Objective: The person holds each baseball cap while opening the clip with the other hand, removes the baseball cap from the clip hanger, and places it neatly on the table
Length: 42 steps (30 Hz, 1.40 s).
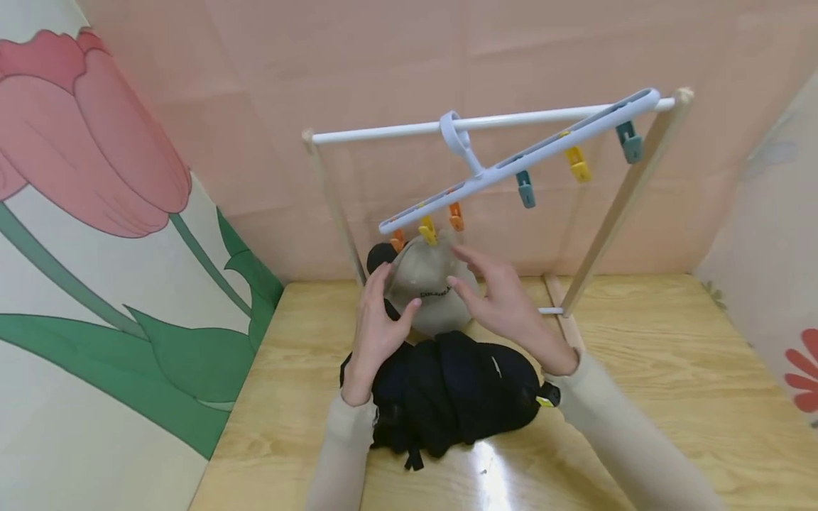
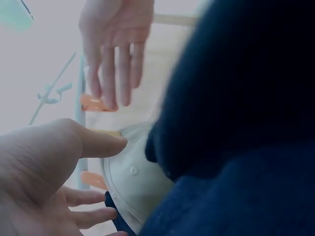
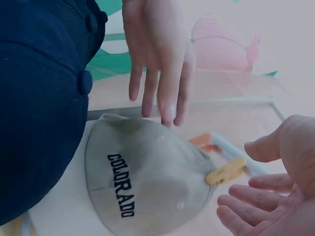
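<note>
A beige cap (image 1: 434,277) with dark COLORADO lettering hangs crown-up from a yellow clip (image 3: 226,170) on a pale blue clip hanger (image 1: 486,177). My left hand (image 1: 377,330) is at the cap's left side, fingers extended. On the other side, my right hand (image 1: 501,298) is spread with its palm toward the cap. Neither hand grips anything; whether the left fingertips touch the cap, I cannot tell. Behind the cap's left edge, a black rounded thing (image 1: 380,255) partly shows. Below my hands lies a dark navy heap (image 1: 454,390), its rounded panels and buttons resembling caps.
The hanger hooks over a white rail (image 1: 543,117) on a wooden-legged rack and tilts upward to the right. Teal clips (image 1: 525,189), orange clips (image 1: 456,216) and another yellow clip (image 1: 578,165) dangle from it. A pink-covered wall (image 1: 383,57) stands behind the wooden table (image 1: 639,426).
</note>
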### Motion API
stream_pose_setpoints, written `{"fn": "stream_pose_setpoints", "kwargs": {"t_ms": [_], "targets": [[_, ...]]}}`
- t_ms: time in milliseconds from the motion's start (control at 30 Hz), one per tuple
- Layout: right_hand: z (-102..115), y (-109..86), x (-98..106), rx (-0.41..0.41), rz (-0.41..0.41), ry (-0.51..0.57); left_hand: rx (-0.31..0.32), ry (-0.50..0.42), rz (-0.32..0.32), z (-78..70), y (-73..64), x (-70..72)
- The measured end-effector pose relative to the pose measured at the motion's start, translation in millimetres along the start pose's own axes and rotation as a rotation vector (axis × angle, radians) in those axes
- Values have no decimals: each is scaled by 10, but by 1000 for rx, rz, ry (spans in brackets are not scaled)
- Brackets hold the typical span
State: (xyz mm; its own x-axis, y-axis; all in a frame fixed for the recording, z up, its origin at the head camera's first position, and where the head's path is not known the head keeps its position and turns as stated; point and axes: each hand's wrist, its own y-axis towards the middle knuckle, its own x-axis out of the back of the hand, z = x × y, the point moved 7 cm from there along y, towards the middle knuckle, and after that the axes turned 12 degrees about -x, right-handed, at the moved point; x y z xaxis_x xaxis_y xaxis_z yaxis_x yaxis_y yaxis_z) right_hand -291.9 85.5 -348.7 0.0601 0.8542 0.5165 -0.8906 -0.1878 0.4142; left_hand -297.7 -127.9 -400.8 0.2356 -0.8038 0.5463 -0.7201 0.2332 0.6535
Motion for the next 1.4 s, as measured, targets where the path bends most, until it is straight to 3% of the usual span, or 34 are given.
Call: {"fn": "stream_pose_setpoints", "kwargs": {"t_ms": [167, 467, 733, 1067, 1400], "targets": [[115, 98, -91, 7, 42, -40, 7, -8, 64, 88, 17, -56], [230, 271, -221, -2, 76, -99, -2, -71, 78, 133, 108, -73], [244, 386, -270, -16, 60, -89, 2, -79, 60, 120, 237, -30], [239, 505, -304, -59, 78, -35, 78, -123, 136, 83, 464, 10], [183, 639, -337, -50, 30, -13, 70, -142, 134, 115, 624, 26]]}}
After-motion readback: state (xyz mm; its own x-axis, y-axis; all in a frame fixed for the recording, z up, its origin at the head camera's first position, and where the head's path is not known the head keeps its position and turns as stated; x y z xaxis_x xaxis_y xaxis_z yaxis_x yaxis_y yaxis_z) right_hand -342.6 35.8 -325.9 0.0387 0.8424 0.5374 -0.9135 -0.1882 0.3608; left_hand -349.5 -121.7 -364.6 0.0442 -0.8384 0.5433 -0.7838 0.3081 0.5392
